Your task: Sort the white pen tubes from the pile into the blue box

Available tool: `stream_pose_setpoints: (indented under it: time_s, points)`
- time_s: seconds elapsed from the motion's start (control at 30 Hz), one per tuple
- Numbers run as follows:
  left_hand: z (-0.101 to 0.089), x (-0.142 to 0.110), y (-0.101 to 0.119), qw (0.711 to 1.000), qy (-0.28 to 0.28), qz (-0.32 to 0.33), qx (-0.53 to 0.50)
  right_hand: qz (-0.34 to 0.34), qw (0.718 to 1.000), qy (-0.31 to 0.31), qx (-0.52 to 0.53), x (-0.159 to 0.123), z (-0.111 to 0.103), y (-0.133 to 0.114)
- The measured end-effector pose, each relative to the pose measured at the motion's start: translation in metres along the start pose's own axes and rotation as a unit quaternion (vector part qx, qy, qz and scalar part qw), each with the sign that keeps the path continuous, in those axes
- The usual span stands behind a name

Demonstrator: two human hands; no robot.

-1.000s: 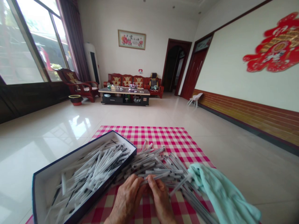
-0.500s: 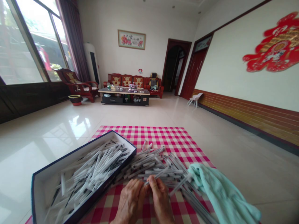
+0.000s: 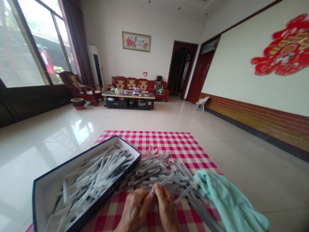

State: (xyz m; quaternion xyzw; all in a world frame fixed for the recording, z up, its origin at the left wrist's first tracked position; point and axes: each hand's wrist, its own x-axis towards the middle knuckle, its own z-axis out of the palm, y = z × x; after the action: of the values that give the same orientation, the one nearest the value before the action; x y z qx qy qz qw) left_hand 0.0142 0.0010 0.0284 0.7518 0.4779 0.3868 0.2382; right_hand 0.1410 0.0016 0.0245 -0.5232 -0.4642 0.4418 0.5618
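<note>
Tiled floor (image 3: pixel 48 125), red wooden sofa (image 3: pixel 135 84), curtained window (image 3: pixel 31 42), red paper-cut wall ornament (image 3: pixel 282 53)

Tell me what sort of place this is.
It looks like the living room of a home: a red wooden sofa with teddy-bear cushions stands behind a low coffee table, and a framed floral picture hangs on the wall.

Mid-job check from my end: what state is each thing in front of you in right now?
Left hand: curled, fingertips against the single tube's lower end.
Right hand: pinching the single tube.
Loose tubes: heaped, crisscrossed.
Open box: lidless, holding many boxed tubes.
Checked cloth: spread flat on the tile floor.
Mint towel: crumpled over the cloth's right side.
</note>
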Motion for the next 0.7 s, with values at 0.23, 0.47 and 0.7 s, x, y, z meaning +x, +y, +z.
stream_pose_setpoints:
  time_s: [0.23,0.47,0.7]
  points:
    - [-0.004,0.007,0.001,0.920,-0.112,-0.213,-0.311,0.007,1.000,-0.024,-0.001,-0.003,0.000,-0.008]
    - [-0.014,0.006,0.003,0.983,-0.081,-0.092,-0.138,0.009,1.000,-0.015,0.011,-0.001,-0.002,-0.002]
    - [-0.012,0.003,-0.004,0.996,-0.085,-0.028,-0.012,-0.006,0.999,-0.039,0.027,0.001,-0.005,-0.002]
